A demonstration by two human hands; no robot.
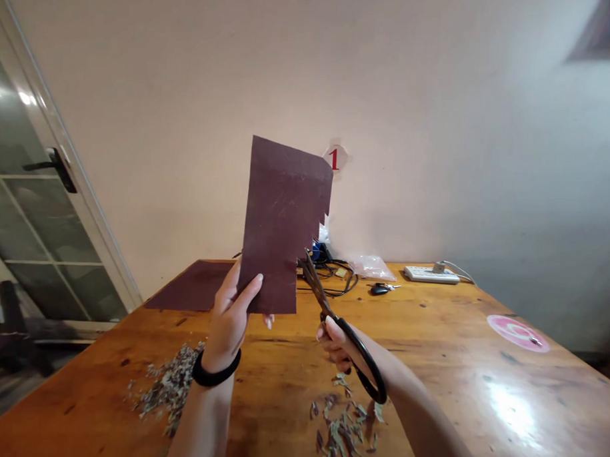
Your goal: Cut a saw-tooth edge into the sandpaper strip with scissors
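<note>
My left hand (237, 306) grips a dark maroon sheet (282, 221) by its lower left part, thumb on the near face and fingers behind. The sheet is held up above the table, its right edge jagged with notches. In my right hand (338, 343) are black-handled scissors (318, 285), their blades pointing up and to the left at the sheet's cut right edge. Below the scissors lie loose slivers (345, 433) in maroon and pale grey. A heap of fine shreds (172, 384) sits left of my left wrist. Whether the sheet is paper or sandpaper I cannot tell.
Another maroon sheet (187, 288) lies flat at the table's back left. Along the back are black cables (350, 280), a clear plastic bag (374, 266), a key (383, 289) and a white power strip (431, 275). A pink round disc (517, 332) rests on the wooden table (460, 380) at right.
</note>
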